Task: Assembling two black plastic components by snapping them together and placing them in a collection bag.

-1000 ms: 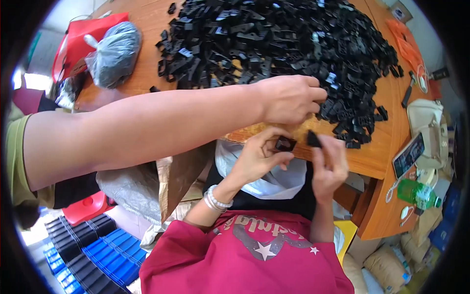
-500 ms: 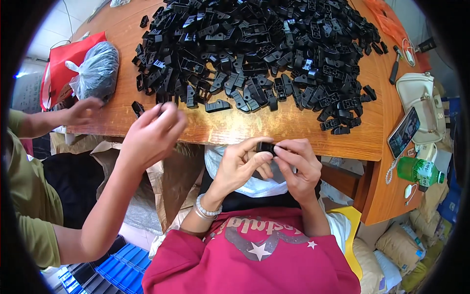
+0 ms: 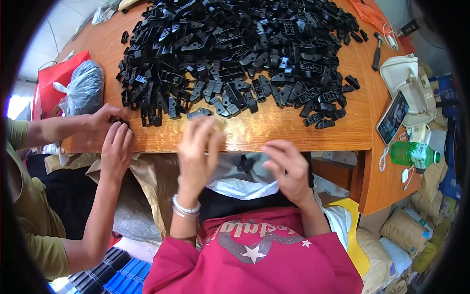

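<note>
A large heap of black plastic parts (image 3: 230, 54) covers the far half of the wooden table (image 3: 274, 132). My left hand (image 3: 196, 154), smeared by motion, is at the table's near edge with its fingers stretched toward a loose black part (image 3: 199, 113) at the front of the heap. It holds nothing that I can see. To the right, my right hand (image 3: 290, 169) hovers near the table edge, fingers apart and no part in them. Below and between my hands a whitish plastic bag (image 3: 240, 188) hangs open over my lap, with a dark piece (image 3: 243, 164) at its mouth.
At the left a co-worker's hands (image 3: 116, 132) work on a black part at the table edge. Beyond them sit a red bag (image 3: 61, 81) and a tied clear bag (image 3: 85, 85). At the right are a hammer (image 3: 377, 51), phone (image 3: 393, 117), handbag (image 3: 406, 81) and green bottle (image 3: 413, 154).
The black part between my hands has left my fingers. My left hand moved left and toward the heap; my right hand opened. The co-worker's hands came together at the table edge. The view shifted slightly.
</note>
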A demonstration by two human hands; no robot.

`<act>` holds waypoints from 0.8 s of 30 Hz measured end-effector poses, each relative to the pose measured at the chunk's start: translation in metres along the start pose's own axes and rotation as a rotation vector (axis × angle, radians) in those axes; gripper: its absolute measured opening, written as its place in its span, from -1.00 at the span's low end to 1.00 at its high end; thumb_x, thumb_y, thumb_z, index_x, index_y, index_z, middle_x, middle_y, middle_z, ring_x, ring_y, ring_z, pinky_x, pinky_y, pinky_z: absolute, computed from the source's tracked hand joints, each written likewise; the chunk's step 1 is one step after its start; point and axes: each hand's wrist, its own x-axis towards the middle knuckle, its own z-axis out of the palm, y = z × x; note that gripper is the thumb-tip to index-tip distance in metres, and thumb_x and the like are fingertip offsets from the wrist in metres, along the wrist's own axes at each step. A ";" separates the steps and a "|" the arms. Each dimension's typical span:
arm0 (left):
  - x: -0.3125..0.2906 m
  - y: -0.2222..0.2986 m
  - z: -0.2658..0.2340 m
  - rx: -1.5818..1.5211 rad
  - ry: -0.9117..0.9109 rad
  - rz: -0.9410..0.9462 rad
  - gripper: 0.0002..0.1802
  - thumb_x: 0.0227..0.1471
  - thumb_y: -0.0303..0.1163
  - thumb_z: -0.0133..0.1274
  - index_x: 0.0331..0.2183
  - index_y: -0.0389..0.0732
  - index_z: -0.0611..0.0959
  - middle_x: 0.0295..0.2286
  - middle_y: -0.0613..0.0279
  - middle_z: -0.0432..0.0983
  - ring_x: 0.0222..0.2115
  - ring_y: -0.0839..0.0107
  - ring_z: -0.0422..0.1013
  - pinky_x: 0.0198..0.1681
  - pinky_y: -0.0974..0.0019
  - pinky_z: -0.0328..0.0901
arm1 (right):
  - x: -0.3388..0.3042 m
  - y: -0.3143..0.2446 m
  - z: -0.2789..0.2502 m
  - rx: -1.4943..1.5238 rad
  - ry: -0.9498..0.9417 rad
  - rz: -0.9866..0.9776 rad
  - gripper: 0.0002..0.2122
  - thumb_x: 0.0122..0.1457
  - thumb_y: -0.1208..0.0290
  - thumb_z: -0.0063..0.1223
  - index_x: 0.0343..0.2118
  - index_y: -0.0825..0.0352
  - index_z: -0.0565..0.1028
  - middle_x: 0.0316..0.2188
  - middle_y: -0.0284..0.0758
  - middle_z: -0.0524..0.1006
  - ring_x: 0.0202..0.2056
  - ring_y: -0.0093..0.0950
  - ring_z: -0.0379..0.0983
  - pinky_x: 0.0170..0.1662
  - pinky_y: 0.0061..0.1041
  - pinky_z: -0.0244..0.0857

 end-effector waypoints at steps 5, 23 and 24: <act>0.019 -0.026 -0.002 0.488 -0.186 0.044 -0.74 -0.09 -0.63 0.04 -0.25 -0.31 0.51 -0.31 0.03 0.41 -0.41 0.08 0.45 -0.46 0.18 0.36 | 0.007 0.034 -0.042 -0.722 0.418 0.132 -0.66 -0.04 0.72 0.10 -0.16 0.30 0.56 -0.32 -0.27 0.38 -0.37 -0.35 0.30 -0.23 -0.38 0.23; -0.023 0.032 0.007 -0.938 -0.522 -0.654 -0.62 0.02 -0.66 0.07 -0.07 -0.40 0.47 -0.49 0.13 0.61 -0.43 0.45 0.56 -0.37 0.46 0.45 | -0.008 -0.018 -0.005 0.615 0.231 0.444 -0.75 0.07 0.53 0.20 -0.17 0.45 0.53 -0.25 -0.29 0.47 -0.32 -0.58 0.39 -0.25 -0.64 0.29; -0.023 0.033 0.007 -0.939 -0.522 -0.654 -0.62 0.02 -0.66 0.07 -0.07 -0.40 0.47 -0.49 0.13 0.61 -0.43 0.45 0.56 -0.37 0.46 0.45 | -0.008 -0.015 -0.002 0.530 0.162 0.360 -0.75 0.05 0.48 0.23 -0.20 0.42 0.55 -0.27 -0.29 0.46 -0.35 -0.58 0.38 -0.29 -0.63 0.27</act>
